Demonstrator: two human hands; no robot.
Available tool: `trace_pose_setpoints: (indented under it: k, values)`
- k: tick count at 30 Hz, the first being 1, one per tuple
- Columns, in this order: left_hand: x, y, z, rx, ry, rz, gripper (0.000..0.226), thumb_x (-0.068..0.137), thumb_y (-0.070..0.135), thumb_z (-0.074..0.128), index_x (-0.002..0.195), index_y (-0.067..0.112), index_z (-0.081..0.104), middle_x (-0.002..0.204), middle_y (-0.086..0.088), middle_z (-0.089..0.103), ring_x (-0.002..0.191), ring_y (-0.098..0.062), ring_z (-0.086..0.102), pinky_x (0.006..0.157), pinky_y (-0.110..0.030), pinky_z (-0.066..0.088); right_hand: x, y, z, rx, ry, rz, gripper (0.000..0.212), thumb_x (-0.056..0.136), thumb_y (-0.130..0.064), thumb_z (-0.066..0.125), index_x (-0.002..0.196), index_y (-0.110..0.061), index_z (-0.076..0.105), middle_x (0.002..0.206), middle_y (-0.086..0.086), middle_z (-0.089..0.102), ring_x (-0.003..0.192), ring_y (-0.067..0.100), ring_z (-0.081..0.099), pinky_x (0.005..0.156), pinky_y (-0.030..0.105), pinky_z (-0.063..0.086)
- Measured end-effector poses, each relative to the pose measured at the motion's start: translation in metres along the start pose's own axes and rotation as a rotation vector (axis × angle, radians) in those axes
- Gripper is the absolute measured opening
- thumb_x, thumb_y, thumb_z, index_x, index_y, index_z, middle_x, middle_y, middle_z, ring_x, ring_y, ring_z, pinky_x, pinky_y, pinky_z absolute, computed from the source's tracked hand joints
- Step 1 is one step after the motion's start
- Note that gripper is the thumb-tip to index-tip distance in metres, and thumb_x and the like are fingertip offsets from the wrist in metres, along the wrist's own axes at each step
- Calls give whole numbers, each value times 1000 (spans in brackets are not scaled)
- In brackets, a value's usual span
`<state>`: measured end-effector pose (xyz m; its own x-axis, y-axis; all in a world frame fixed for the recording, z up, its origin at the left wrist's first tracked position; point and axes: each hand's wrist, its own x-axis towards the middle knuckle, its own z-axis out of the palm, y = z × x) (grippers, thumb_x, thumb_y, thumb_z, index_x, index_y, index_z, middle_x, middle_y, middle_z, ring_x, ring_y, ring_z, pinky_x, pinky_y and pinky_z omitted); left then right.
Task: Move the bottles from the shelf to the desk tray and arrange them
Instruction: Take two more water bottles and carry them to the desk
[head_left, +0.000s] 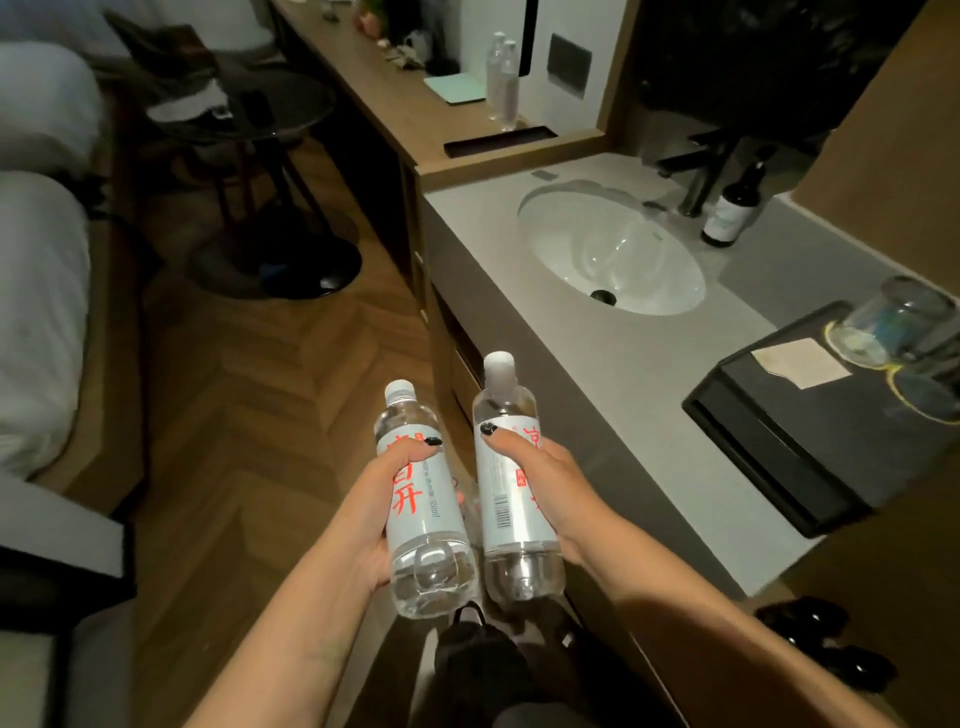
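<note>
We see two water bottles held out over the wood floor (270, 415), just left of the sink counter (623, 395). Left hand (376, 512) grasps the left bottle (423, 512) around its white label, thumb across the front; cap points up and away, base toward us. Right hand (558, 493) grasps the right bottle (511, 493) the same way, thumb over the label's top edge. The two bottles lie near each other, roughly parallel, both tilted, caps on, clear liquid inside. Neither touches the counter. On the counter: a white basin (613, 249), a dark tap (701, 171) behind it, a dark pump bottle (730, 208) beside the tap, and a black tray (789, 441) at right holding a paper slip (800, 361) and upturned glasses (893, 322). Further back, on the wooden desk (395, 114), two more clear bottles (504, 78) stand upright against the wall, next to a pale green pad (454, 85); a narrow dark tray (501, 140) sits at the desk's near end. A chair (244, 119) and white bedding (36, 291) at left
</note>
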<state>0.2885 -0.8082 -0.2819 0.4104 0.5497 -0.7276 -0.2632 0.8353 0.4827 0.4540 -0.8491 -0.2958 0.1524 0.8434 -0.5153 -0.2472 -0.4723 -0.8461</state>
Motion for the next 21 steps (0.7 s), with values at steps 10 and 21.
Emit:
trace_pose_setpoints:
  k: [10,21]
  values:
    - [93,128,14,31,47,48,29,79,29,70,92,6,58,71,-14,62,67,-25,62,71,-38,54,136,-104,23,-14,-4,52,35,86,-32,66,110,-8,60,86,13,66,72,23,65,70,35,54]
    - [174,250,8,37,116,85,41,75,29,69,108,9,55,77,-16,66,71,-27,64,76,-44,53,255,-172,54,-138,-30,-1,32,86,-42,61,105,-16,58,89,10,68,80,27,69,78,42,56]
